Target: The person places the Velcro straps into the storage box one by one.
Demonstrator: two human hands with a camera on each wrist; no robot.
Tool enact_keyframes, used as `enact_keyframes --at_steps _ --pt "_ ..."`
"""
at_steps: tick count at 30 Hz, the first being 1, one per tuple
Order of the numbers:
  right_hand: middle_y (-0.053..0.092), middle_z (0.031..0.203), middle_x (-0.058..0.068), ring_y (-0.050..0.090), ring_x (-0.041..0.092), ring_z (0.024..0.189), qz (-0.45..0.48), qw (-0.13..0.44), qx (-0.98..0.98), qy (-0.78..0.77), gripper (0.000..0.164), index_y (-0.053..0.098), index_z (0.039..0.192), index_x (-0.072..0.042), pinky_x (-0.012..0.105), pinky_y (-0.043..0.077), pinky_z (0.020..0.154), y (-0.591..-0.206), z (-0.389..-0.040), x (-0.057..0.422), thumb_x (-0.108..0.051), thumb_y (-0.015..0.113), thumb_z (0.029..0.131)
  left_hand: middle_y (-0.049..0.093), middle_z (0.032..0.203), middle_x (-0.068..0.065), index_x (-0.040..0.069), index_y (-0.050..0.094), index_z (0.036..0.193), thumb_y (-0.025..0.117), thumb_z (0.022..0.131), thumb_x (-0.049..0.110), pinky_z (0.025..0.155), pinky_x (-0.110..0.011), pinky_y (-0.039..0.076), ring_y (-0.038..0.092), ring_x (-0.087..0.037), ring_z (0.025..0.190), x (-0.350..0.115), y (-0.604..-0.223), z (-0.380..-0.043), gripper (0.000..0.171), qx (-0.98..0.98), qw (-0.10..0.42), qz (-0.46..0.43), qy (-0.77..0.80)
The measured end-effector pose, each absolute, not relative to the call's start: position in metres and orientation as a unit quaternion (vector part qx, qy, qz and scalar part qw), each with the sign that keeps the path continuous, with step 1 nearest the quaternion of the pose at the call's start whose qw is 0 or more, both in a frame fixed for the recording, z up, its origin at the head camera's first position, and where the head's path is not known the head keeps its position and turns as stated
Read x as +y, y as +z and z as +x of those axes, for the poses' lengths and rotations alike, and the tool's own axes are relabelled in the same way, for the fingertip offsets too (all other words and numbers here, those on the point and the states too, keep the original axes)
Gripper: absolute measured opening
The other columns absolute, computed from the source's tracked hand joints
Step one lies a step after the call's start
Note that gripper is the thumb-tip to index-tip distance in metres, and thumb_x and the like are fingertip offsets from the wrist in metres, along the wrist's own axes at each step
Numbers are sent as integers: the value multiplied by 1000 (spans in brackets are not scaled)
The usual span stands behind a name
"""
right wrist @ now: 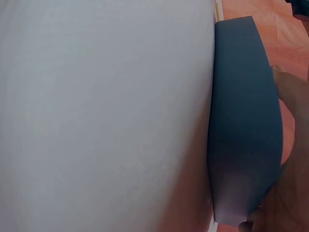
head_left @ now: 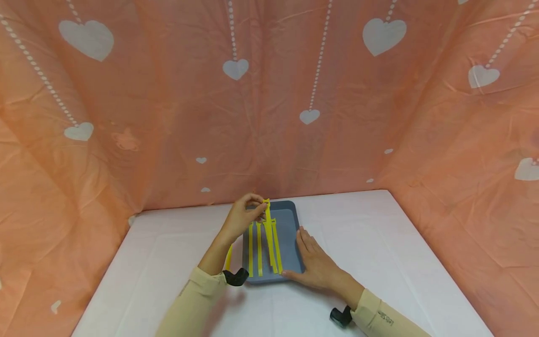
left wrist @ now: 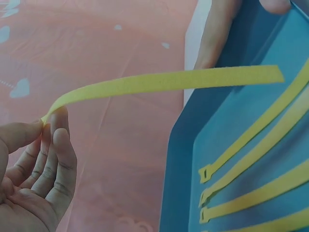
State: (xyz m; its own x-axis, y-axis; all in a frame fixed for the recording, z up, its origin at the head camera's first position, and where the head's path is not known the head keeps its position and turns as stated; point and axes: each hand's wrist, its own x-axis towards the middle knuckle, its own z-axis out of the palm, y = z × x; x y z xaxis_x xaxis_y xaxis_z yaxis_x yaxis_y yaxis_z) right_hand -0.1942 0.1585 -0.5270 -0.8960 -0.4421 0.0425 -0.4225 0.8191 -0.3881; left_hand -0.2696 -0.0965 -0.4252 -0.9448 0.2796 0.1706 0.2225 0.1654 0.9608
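My left hand [head_left: 241,217] pinches one end of a yellow hook-and-loop cable tie [left wrist: 169,83] between thumb and fingertips. From there the tie stretches out over a grey-blue tray [head_left: 290,234], its free end unsupported. Inside the tray, several more yellow cable ties [head_left: 251,250] lie side by side lengthwise, with slotted heads [left wrist: 206,173] at the far end. My right hand [head_left: 316,262] rests against the tray's near right corner. Its fingers lie straight along the right side, and the thumb touches the near rim. In the right wrist view the tray's outer wall [right wrist: 244,121] faces the camera.
Another yellow strip [head_left: 229,257] lies on the white table [head_left: 177,267] left of the tray, partly behind my left wrist. An orange curtain with white hearts [head_left: 269,140] encloses the table at the back and both sides.
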Motion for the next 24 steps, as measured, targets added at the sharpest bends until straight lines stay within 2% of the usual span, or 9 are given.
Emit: enact_keyframes --at_steps 4,11,17,24 --pt "6 178 24 14 38 165 -227 24 953 -198 127 12 169 7 52 21 132 -527 -195 159 -83 60 92 73 107 -16 1 65 122 71 106 12 82 -53 66 75 -44 93 -88 -430 -274 20 765 31 161 623" --pt "3 179 22 12 36 165 -226 28 954 -197 127 12 169 6 50 19 133 -529 -196 159 -83 60 92 74 107 -16 0 65 122 70 106 13 81 -46 67 77 -27 86 -76 -438 -279 20 764 44 157 625" --pt "1 179 21 9 34 166 -228 33 954 -193 128 9 169 5 48 16 134 -529 -197 160 -84 58 92 75 110 -17 0 65 122 70 106 12 90 -63 62 77 -42 95 -68 -445 -281 21 759 62 143 632" --pt "5 178 24 13 39 165 -231 27 952 -202 128 12 168 8 52 19 133 -529 -196 159 -82 62 92 73 112 -17 -1 63 124 66 109 13 95 -63 60 72 -51 106 -62 -455 -288 21 759 90 121 633"
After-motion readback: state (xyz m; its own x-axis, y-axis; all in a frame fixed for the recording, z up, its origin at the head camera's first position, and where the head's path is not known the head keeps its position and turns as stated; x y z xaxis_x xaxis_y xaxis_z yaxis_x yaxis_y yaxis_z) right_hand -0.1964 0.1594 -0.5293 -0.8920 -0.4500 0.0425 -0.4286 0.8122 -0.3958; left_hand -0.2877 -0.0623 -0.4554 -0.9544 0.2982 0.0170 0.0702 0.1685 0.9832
